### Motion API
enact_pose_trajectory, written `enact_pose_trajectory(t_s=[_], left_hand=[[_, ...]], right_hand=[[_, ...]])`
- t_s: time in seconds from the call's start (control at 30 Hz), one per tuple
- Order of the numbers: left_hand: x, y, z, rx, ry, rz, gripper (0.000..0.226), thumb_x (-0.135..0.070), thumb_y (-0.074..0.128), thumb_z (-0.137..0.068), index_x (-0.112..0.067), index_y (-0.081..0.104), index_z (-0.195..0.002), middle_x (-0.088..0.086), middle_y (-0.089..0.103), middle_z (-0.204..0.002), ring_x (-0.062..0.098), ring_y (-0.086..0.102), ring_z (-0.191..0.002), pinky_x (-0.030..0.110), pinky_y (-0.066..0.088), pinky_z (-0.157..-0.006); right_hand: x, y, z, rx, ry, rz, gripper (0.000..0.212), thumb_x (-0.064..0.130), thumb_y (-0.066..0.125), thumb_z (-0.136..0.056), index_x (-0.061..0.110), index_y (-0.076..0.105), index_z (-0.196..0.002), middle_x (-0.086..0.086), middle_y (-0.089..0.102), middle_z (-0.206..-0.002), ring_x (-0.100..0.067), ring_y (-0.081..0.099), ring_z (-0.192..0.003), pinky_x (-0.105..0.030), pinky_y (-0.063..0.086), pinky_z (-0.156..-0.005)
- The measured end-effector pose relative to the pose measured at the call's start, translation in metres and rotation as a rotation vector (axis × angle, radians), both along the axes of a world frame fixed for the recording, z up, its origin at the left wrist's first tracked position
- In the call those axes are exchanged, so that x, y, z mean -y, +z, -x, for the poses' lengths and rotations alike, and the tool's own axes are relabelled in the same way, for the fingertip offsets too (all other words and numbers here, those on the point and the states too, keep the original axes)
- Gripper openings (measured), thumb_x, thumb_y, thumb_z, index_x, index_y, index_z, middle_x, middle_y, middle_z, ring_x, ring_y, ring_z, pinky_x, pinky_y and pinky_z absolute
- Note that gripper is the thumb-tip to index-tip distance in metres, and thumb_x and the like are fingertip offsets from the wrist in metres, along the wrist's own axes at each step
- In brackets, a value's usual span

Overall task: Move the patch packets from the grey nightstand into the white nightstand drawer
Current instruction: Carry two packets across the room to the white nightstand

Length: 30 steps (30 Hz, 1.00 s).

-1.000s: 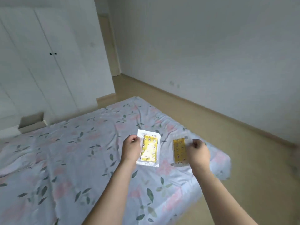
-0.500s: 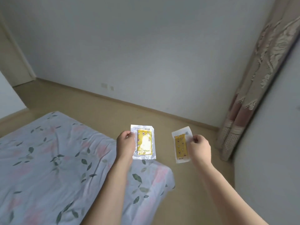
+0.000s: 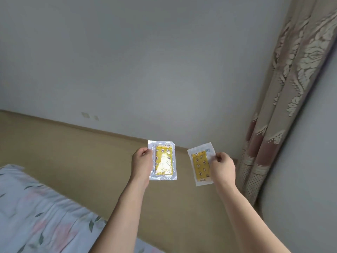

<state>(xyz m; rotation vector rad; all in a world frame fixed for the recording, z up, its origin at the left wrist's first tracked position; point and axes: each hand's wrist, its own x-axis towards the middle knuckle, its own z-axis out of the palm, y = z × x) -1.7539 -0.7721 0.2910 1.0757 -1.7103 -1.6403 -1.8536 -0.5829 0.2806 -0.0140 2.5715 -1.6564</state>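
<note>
I hold two patch packets up in front of me, each a clear-white pouch with a yellow patterned patch inside. My left hand (image 3: 142,163) pinches the left edge of one patch packet (image 3: 164,161), which hangs upright. My right hand (image 3: 222,166) pinches the right edge of the other patch packet (image 3: 199,164), tilted slightly to the left. Both packets hang in the air above the floor. Neither nightstand is in view.
The bed (image 3: 36,216) with a floral sheet fills the lower left. Tan floor (image 3: 73,147) runs to the grey wall (image 3: 145,70). A patterned curtain (image 3: 282,106) hangs at the right, beside a pale wall surface (image 3: 310,179).
The view has swung right: the wardrobe and most of the bed have left the frame, and the curtain has come in. Both hands keep hold of their packets.
</note>
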Motion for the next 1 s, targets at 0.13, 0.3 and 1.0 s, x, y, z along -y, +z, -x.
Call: enact_pose_trajectory(t_s=[0.13,0.3,1.0], left_hand=[[0.053,0.010,0.103,-0.002,0.060,-0.032,0.016,-0.013,0.046,-0.094,-0.005,0.058,-0.086,0.002,0.054,-0.078,0.022,0.047,-0.071,0.031,0.039,-0.067],[0.128,0.035,0.179,-0.054,0.190,-0.024,0.017,-0.012,0.047,-0.095,-0.012,0.059,-0.083,-0.002,0.056,-0.078,0.017,0.050,-0.069,0.027,0.040,-0.063],[0.624,0.066,0.267,-0.148,0.723,-0.062,0.020,-0.008,0.044,-0.092,-0.010,0.062,-0.084,0.007,0.069,-0.084,0.025,0.066,-0.073,0.040,0.057,-0.072]], right_hand=[[0.060,0.012,0.115,-0.029,0.084,-0.002,0.023,0.014,0.039,-0.093,0.015,0.061,-0.093,0.000,0.065,-0.082,-0.024,0.064,-0.076,-0.032,0.051,-0.062],[0.165,0.029,0.216,-0.002,0.215,0.058,0.022,0.011,0.036,-0.094,0.016,0.058,-0.095,0.001,0.063,-0.083,-0.020,0.062,-0.072,-0.030,0.050,-0.059],[0.757,0.057,0.366,0.053,0.794,0.156,0.030,0.001,0.034,-0.084,0.009,0.063,-0.085,-0.003,0.066,-0.083,-0.020,0.064,-0.068,-0.024,0.043,-0.048]])
